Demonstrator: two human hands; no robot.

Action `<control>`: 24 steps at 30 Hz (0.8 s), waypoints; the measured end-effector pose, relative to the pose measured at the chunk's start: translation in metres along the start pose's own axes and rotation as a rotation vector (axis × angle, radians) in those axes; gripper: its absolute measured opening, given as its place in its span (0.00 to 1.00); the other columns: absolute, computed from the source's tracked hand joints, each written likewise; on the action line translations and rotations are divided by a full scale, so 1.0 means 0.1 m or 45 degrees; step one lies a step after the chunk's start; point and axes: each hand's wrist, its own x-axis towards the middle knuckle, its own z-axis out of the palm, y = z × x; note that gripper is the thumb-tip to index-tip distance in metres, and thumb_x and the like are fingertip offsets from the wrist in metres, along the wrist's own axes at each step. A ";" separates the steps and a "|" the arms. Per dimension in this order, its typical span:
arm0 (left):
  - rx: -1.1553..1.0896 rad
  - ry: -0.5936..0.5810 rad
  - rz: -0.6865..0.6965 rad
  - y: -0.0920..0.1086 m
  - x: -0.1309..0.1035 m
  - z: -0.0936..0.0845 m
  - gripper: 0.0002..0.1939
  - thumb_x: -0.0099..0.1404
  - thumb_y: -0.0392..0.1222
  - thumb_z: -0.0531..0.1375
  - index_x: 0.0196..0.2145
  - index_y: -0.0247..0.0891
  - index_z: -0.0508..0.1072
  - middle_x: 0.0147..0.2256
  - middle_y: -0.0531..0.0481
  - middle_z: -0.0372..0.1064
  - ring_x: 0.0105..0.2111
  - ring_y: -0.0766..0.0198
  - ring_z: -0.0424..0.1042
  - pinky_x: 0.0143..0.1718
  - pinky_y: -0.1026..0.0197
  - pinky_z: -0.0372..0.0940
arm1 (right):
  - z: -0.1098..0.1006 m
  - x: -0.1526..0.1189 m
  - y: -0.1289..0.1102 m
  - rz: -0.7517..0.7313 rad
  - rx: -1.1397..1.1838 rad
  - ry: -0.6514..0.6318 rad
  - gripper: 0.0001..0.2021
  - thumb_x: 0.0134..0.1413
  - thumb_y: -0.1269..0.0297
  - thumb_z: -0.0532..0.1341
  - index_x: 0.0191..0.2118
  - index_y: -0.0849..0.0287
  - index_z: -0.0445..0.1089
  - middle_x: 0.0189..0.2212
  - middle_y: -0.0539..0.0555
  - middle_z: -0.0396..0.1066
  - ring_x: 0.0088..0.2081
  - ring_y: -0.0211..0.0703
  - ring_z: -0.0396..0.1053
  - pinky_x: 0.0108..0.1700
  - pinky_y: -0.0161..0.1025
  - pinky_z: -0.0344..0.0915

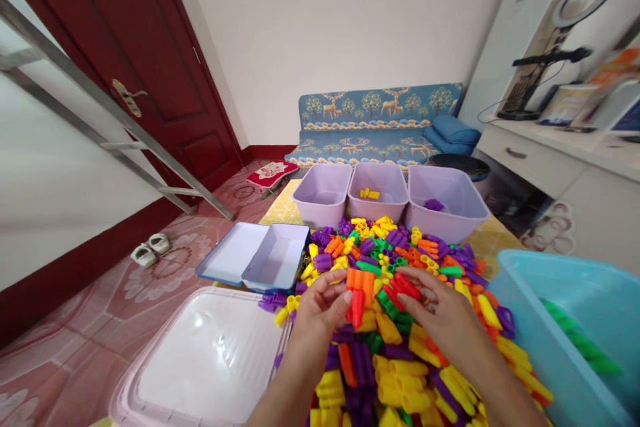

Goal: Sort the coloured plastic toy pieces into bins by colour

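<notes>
A: What lies closest to the wearer?
B: Yellow blocks (400, 383), heaped between the forearms on the near side of both hands.
A: And the hands themselves?
B: The left hand (316, 307) pinches an orange block (362, 280), with a red block (357, 312) at its near end; I can't tell whether those two are locked together. The right hand (443, 300) grasps a red piece (407, 285) in its fingertips.
A: How do they sit to each other?
B: The red piece lies to the left hand's right, just beside the orange block with a narrow gap between.
A: Which way do they point?
B: The orange block and red block both run up and down the view, long axis away from the wearer. The red piece slants, its lower end towards the right palm.
A: And the green block (390, 303)?
B: Just under the right fingertips; whether they touch it, I can't tell.
A: Farther out?
B: Right of the right hand, a blue tub (525, 320); beyond both hands, three purple bins (379, 211) on the desk (283, 205).
</notes>
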 end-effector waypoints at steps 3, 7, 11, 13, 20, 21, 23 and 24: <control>-0.065 0.001 -0.043 0.00 -0.01 0.02 0.27 0.45 0.45 0.73 0.42 0.36 0.72 0.31 0.50 0.75 0.26 0.68 0.73 0.26 0.69 0.64 | 0.01 -0.03 -0.11 -0.065 -0.042 0.045 0.17 0.53 0.53 0.59 0.47 0.54 0.72 0.44 0.56 0.73 0.29 0.42 0.70 0.38 0.44 0.68; -0.004 -0.056 -0.009 -0.01 -0.03 0.04 0.27 0.45 0.45 0.73 0.41 0.35 0.71 0.30 0.49 0.75 0.27 0.65 0.74 0.31 0.66 0.67 | 0.11 -0.10 -0.30 0.004 0.286 -0.128 0.21 0.54 0.51 0.59 0.51 0.56 0.69 0.36 0.55 0.74 0.30 0.42 0.71 0.33 0.39 0.69; 0.069 -0.087 0.015 -0.02 -0.03 0.02 0.28 0.43 0.45 0.73 0.42 0.35 0.72 0.28 0.50 0.75 0.26 0.65 0.74 0.29 0.65 0.67 | 0.16 -0.11 -0.42 0.130 0.629 -0.083 0.20 0.51 0.52 0.63 0.45 0.61 0.72 0.27 0.52 0.72 0.25 0.40 0.69 0.27 0.36 0.68; 0.108 -0.094 0.036 -0.03 -0.02 0.00 0.27 0.44 0.46 0.73 0.40 0.35 0.73 0.28 0.49 0.75 0.26 0.65 0.73 0.29 0.66 0.67 | 0.12 -0.09 -0.43 0.209 0.718 0.094 0.20 0.49 0.52 0.64 0.44 0.61 0.71 0.22 0.50 0.70 0.22 0.38 0.67 0.25 0.34 0.67; 0.480 -0.133 0.230 -0.07 -0.06 -0.05 0.18 0.54 0.41 0.68 0.43 0.36 0.76 0.45 0.43 0.74 0.46 0.57 0.72 0.49 0.58 0.66 | 0.07 -0.12 -0.48 0.206 0.801 0.031 0.20 0.46 0.52 0.67 0.41 0.60 0.70 0.27 0.51 0.72 0.24 0.37 0.69 0.27 0.33 0.69; 0.513 -0.140 0.253 -0.08 -0.07 -0.05 0.18 0.55 0.41 0.68 0.44 0.37 0.76 0.48 0.42 0.73 0.49 0.55 0.71 0.52 0.56 0.64 | 0.09 -0.13 -0.47 0.206 0.800 0.020 0.19 0.46 0.52 0.67 0.40 0.60 0.70 0.28 0.51 0.72 0.25 0.37 0.70 0.27 0.34 0.70; 0.501 -0.166 0.245 -0.10 -0.08 -0.06 0.19 0.56 0.42 0.67 0.46 0.37 0.75 0.48 0.41 0.72 0.49 0.54 0.71 0.52 0.54 0.65 | 0.12 -0.14 -0.45 0.200 0.801 -0.013 0.19 0.47 0.52 0.67 0.40 0.60 0.70 0.29 0.52 0.73 0.26 0.38 0.71 0.29 0.34 0.71; 0.455 -0.181 0.219 -0.11 -0.08 -0.06 0.20 0.56 0.43 0.67 0.46 0.37 0.75 0.47 0.41 0.73 0.48 0.54 0.72 0.50 0.54 0.66 | 0.14 -0.15 -0.43 0.194 0.803 -0.039 0.19 0.47 0.52 0.66 0.41 0.59 0.69 0.30 0.52 0.73 0.27 0.38 0.71 0.30 0.35 0.71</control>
